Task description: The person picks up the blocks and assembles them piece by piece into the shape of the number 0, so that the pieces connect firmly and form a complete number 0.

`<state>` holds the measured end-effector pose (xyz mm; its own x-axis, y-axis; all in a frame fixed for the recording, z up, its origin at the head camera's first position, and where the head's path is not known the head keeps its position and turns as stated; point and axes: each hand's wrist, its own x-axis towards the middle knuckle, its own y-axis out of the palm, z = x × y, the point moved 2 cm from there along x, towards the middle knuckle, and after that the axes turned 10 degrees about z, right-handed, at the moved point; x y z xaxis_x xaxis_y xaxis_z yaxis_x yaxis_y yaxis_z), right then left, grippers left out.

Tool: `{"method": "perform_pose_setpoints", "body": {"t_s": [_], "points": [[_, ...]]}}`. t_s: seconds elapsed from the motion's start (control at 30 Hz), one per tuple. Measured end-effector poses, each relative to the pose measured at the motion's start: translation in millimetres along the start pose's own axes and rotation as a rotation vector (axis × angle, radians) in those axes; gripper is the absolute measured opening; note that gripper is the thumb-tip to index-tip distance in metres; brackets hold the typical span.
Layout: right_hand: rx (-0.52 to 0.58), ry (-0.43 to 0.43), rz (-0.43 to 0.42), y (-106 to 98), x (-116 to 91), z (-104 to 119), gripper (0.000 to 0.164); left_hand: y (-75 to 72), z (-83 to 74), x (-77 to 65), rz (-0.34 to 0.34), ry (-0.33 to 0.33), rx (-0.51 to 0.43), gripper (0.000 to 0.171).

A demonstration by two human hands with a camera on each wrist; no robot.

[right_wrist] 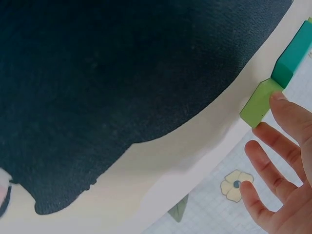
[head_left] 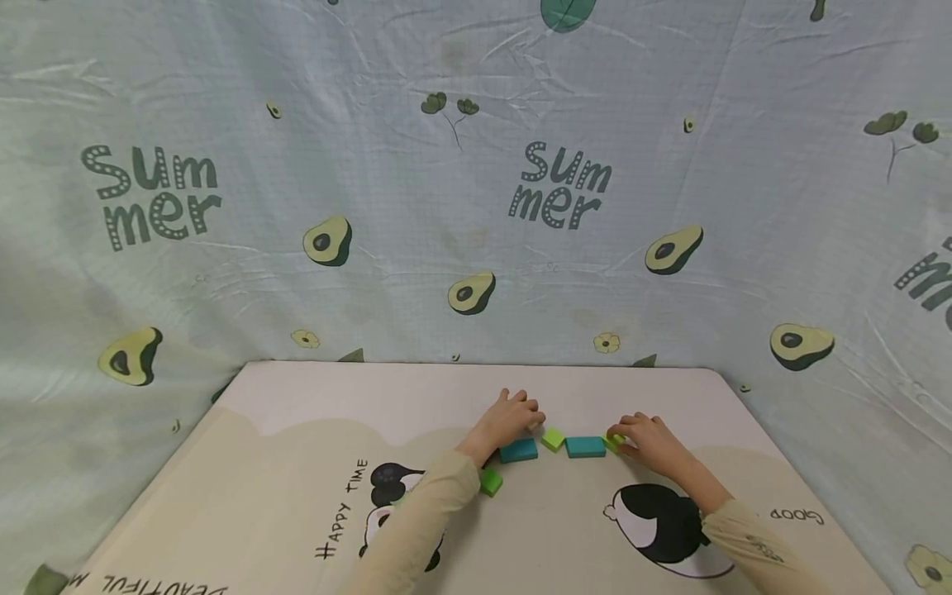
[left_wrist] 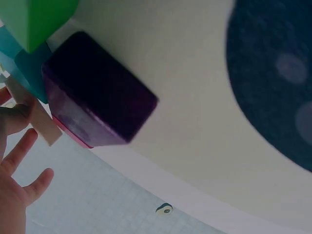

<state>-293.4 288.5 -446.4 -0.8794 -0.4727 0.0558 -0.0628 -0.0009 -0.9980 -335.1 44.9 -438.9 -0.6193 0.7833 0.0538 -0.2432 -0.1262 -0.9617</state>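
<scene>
My left hand (head_left: 506, 423) pinches a small pale wood-coloured block (left_wrist: 36, 109) between thumb and finger, with its other fingers spread. Just beside that block is a teal block (head_left: 519, 450). A green block (head_left: 491, 481) lies nearer me, and a dark purple block (left_wrist: 100, 90) shows large in the left wrist view, hidden by my arm in the head view. With thumb and index finger my right hand (head_left: 653, 442) grips a lime green block (right_wrist: 262, 103). That block meets the end of another teal block (head_left: 585, 447). Between the teal blocks sits a tilted lime block (head_left: 553, 439).
The blocks form a bent row on a pale table (head_left: 312, 496) printed with cartoon animals and lettering. A pink edge (left_wrist: 73, 132) shows behind the purple block. A curtain (head_left: 402, 207) printed with avocados hangs beyond the table's far edge.
</scene>
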Motion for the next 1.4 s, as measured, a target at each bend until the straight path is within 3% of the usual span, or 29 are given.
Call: {"method": "perform_pose_setpoints", "body": {"t_s": [0.33, 0.57, 0.9, 1.1, 1.4], "points": [[0.011, 0.009, 0.01, -1.6, 0.1, 0.1, 0.017, 4.2, -0.9, 3.6, 0.045, -0.049, -0.027, 0.025], [0.011, 0.005, 0.009, -0.6, -0.5, 1.3, 0.017, 6.1, 1.1, -3.1, 0.057, -0.078, -0.063, 0.028], [0.023, 0.013, 0.005, 1.3, -0.5, -0.8, 0.018, 2.5, 1.9, -14.9, -0.036, -0.136, -0.086, 0.015], [0.028, 0.008, 0.015, 1.3, 0.0, -0.2, 0.018, 7.7, -0.5, -12.0, -0.043, -0.147, -0.154, 0.016], [0.028, 0.012, 0.014, 0.2, 0.2, -0.3, 0.018, 8.3, -3.0, -4.6, -0.062, -0.167, -0.118, 0.017]]}}
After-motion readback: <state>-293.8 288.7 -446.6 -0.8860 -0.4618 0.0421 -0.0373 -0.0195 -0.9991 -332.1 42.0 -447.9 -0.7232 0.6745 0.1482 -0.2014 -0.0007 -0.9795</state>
